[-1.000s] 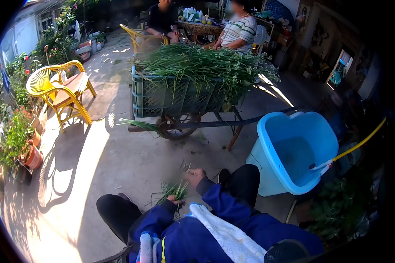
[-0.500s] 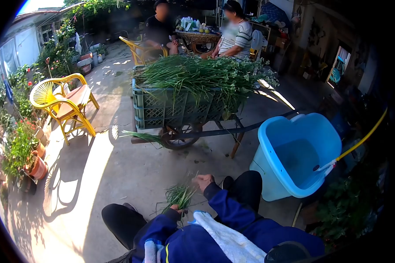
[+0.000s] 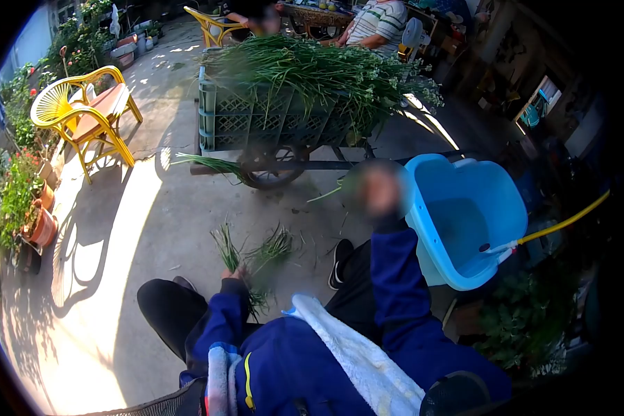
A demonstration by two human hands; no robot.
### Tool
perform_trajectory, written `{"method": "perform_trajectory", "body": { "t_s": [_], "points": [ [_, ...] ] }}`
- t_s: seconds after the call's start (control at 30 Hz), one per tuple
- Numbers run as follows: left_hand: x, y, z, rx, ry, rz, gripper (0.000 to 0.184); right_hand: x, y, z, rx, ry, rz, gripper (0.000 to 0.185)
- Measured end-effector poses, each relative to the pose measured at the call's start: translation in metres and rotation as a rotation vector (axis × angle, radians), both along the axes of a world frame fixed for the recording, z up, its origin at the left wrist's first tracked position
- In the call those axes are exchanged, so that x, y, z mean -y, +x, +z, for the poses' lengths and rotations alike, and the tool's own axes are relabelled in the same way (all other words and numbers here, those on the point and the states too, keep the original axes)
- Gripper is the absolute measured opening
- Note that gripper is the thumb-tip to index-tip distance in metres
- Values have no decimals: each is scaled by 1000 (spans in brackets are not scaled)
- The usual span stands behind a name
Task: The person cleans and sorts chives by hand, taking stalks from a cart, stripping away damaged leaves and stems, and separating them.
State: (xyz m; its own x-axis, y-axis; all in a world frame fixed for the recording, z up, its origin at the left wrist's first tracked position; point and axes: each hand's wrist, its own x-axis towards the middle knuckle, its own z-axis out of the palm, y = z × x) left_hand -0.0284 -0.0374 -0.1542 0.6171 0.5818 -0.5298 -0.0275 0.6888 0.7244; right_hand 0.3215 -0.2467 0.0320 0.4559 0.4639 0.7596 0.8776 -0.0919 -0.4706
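Low in front of me, my left hand (image 3: pixel 233 272) is closed around a bunch of green stalks (image 3: pixel 227 249). A second small clump of greens (image 3: pixel 274 246) shows just right of it, near the ground. My right hand (image 3: pixel 381 191) is raised beside the left rim of the blue tub (image 3: pixel 414 201); it is blurred, and its fingers cannot be made out. A thin green stalk (image 3: pixel 326 193) sticks out to the left of it. Beyond my hands, a heap of long green stalks with small white flowers (image 3: pixel 305 66) lies on a green crate (image 3: pixel 277 121) on a wheeled cart.
A yellow hose (image 3: pixel 565 224) runs to the tub's right side. A yellow chair (image 3: pixel 90 114) and potted plants (image 3: pixel 43 225) stand at the left. Two people sit behind the crate, one in a striped shirt (image 3: pixel 380 24). A white towel (image 3: pixel 353 353) hangs over my front.
My right hand has moved away from the left one, forward and right to the tub. My left hand still holds stalks, now pointing more upright. The view has tilted downward.
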Motion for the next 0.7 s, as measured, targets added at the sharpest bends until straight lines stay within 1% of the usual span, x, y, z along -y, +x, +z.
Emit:
{"method": "perform_trajectory", "body": {
  "t_s": [0.03,0.07,0.1,0.17,0.23,0.3,0.37,0.4,0.53,0.6,0.63,0.7],
  "points": [
    [2,-1,31,-3,-37,-26,17,-8,-41,43,161,18,32,8],
    [-2,-1,18,67,-17,18,18,-16,-82,87,323,41,58,9],
    [-1,-2,19,84,-11,-1,17,-25,-76,68,371,84,117,10],
    [-4,-5,27,115,9,-31,18,-42,-77,29,403,0,192,11],
    [1,-3,40,190,2,-69,20,-55,-93,4,347,-154,257,13],
    [8,-5,56,209,-12,-93,24,-65,-113,-26,203,-352,276,22],
    [10,-4,54,272,19,-111,26,-76,-132,-54,65,-552,295,31],
    [10,-4,54,270,21,-124,25,-88,-141,-67,-15,-361,393,26],
    [13,-7,53,293,18,-178,24,-111,-158,-127,-597,-428,664,19],
    [12,-4,50,286,-8,-206,22,-115,-160,-149,-884,-460,779,18],
    [14,-4,52,262,1,-198,22,-117,-164,-148,-1029,-475,832,18],
    [17,-3,59,218,21,-184,22,-116,-168,-143,-391,-590,622,16]
  ]
}}
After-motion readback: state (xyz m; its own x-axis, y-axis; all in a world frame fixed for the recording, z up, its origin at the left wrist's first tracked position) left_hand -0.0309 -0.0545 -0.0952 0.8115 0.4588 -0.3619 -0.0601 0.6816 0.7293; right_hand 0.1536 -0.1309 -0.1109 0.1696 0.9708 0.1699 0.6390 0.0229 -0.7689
